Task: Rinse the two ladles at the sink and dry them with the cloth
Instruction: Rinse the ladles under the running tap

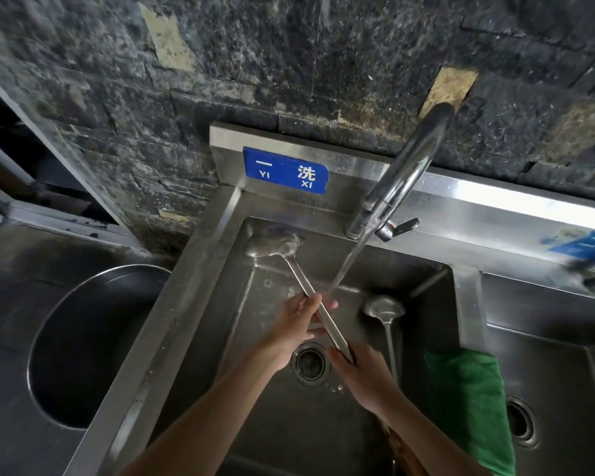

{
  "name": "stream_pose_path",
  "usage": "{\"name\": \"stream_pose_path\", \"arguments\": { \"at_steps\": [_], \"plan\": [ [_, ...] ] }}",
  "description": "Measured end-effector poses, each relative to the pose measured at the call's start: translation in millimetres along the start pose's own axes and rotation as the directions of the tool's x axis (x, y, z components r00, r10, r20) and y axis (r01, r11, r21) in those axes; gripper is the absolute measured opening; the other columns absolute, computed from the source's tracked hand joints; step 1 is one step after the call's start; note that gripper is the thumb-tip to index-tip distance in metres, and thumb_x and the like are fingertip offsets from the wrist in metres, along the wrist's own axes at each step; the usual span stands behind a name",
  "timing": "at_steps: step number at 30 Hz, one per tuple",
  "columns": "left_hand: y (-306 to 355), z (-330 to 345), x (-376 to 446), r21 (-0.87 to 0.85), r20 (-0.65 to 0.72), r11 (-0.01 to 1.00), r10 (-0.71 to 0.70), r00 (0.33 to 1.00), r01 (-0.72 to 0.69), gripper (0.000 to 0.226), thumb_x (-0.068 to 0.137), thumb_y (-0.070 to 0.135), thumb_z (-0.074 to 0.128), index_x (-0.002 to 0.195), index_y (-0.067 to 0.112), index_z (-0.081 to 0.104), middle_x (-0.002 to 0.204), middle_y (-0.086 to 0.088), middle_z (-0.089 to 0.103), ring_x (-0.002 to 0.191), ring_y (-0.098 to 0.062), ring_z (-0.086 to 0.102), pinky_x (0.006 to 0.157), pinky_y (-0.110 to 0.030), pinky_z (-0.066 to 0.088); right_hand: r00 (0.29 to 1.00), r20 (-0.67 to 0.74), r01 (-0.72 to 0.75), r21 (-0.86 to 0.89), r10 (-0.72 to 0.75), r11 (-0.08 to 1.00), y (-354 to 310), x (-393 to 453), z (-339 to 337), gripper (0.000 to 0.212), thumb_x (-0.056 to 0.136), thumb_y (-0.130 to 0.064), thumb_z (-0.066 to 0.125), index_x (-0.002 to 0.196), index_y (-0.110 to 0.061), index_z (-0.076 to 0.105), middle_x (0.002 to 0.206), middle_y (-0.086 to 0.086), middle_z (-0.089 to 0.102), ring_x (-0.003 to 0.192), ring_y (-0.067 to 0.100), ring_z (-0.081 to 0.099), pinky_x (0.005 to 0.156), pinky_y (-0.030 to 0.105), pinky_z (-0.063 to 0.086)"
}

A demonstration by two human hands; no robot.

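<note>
I hold one steel ladle (275, 244) over the steel sink (200, 269), its bowl raised toward the back left corner. My right hand (361, 372) grips the lower end of its handle. My left hand (298, 319) wraps the handle higher up, where the water stream (349, 261) from the tap (409, 166) lands. The second ladle (384, 309) lies in the basin at the right, bowl toward the back. A green cloth (468, 400) hangs over the divider on the right.
The drain (310, 362) sits under my hands. A second basin (547, 389) with its own drain lies to the right. A large round steel pot (83, 345) stands left of the sink. A dark stone wall (289, 63) rises behind, with a blue sign (285, 170).
</note>
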State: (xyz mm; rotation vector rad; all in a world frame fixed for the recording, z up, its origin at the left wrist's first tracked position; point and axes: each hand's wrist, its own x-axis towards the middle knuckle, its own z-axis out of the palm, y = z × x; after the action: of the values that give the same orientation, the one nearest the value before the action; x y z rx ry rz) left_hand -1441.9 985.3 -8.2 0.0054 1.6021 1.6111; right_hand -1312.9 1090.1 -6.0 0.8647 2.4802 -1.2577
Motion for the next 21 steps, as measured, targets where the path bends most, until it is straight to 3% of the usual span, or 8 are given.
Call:
{"name": "stream_pose_path", "arguments": {
  "at_steps": [4,8,11,14,18,21],
  "plan": [
    [-21.6,-3.1,-1.1,-0.022,0.008,0.993,-0.118,0.993,0.119,0.021,0.104,0.033,0.051,0.103,0.016,0.063,0.108,0.000,0.078,0.097,-0.024,0.072,0.097,-0.050,0.055,0.995,0.077,-0.067,-0.019,0.068,0.998,8.0,-2.3,6.5,0.043,0.101,-0.041,0.054,0.063,-0.021,0.053,0.056,-0.003,0.053,0.050,0.007,0.049,0.051,0.024,0.036],
    [-39.3,-8.8,-5.9,-0.007,-0.067,0.981,-0.196,0.978,0.196,0.017,0.105,0.028,0.049,0.100,0.018,0.061,0.110,-0.003,0.077,0.094,-0.017,0.071,0.093,-0.043,0.055,0.960,0.167,-0.264,0.279,0.224,0.923,4.2,-1.9,29.1,0.042,0.105,-0.043,0.045,0.076,-0.017,0.061,0.052,-0.006,0.050,0.040,0.007,0.041,0.044,0.026,0.032],
    [-51.4,-19.6,-11.7,0.026,-0.071,0.963,-0.265,0.962,0.268,0.025,0.105,0.029,0.045,0.107,0.015,0.066,0.111,0.001,0.077,0.106,-0.014,0.069,0.083,-0.034,0.054,0.940,0.178,-0.334,0.307,0.291,0.891,-5.2,8.3,53.5,0.045,0.105,-0.046,0.041,0.084,-0.014,0.065,0.056,-0.004,0.055,0.042,0.009,0.044,0.041,0.023,0.033],
    [-61.4,-34.1,-20.9,0.059,-0.077,0.934,-0.347,0.935,0.352,0.032,0.101,0.030,0.045,0.110,0.017,0.073,0.115,-0.001,0.074,0.110,-0.010,0.066,0.084,-0.036,0.056,0.940,0.131,-0.338,0.257,0.314,0.905,-14.8,23.9,81.7,0.037,0.101,-0.032,0.034,0.097,-0.014,0.066,0.078,0.000,0.064,0.059,0.010,0.053,0.049,0.025,0.038],
    [-63.6,-57.0,-28.4,-0.002,-0.039,0.929,-0.370,0.928,0.371,0.030,0.105,0.032,0.042,0.112,0.027,0.071,0.119,0.001,0.071,0.112,-0.015,0.066,0.087,-0.041,0.059,0.924,0.108,-0.379,0.366,0.366,0.850,-30.8,39.2,112.5,0.031,0.105,-0.029,0.039,0.106,-0.015,0.067,0.095,0.001,0.070,0.076,0.012,0.066,0.056,0.025,0.047],
    [-64.1,-73.3,-26.2,-0.067,-0.048,0.912,-0.407,0.912,0.404,0.028,0.105,0.030,0.044,0.112,0.028,0.071,0.118,0.002,0.071,0.113,-0.022,0.067,0.086,-0.044,0.059,0.911,0.080,-0.403,0.386,0.405,0.830,-42.0,49.5,133.5,0.034,0.104,-0.033,0.039,0.106,-0.017,0.068,0.098,0.004,0.071,0.092,0.021,0.070,0.077,0.041,0.060]
  ]
}}
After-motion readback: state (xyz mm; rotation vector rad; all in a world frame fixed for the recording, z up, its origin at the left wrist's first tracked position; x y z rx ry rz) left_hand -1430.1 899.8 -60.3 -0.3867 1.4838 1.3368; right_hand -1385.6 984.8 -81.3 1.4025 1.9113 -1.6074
